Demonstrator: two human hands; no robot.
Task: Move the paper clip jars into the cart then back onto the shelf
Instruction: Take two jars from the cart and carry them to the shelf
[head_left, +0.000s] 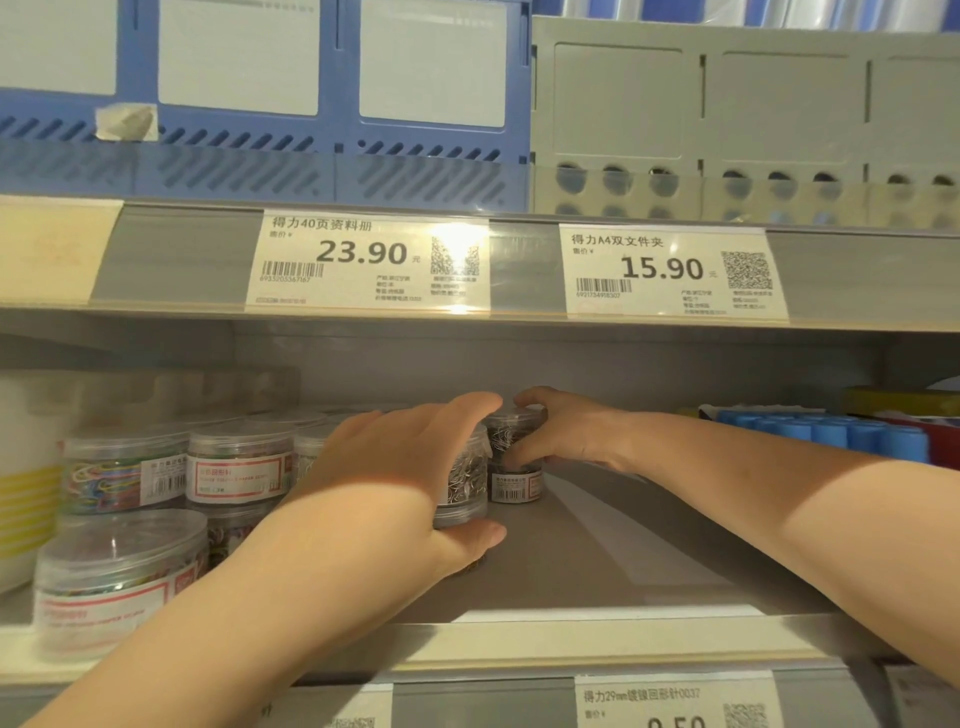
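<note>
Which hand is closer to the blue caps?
Right. The right hand grips a jar left of the blue caps; the left hand, gripping another jar, is farther left.
</note>
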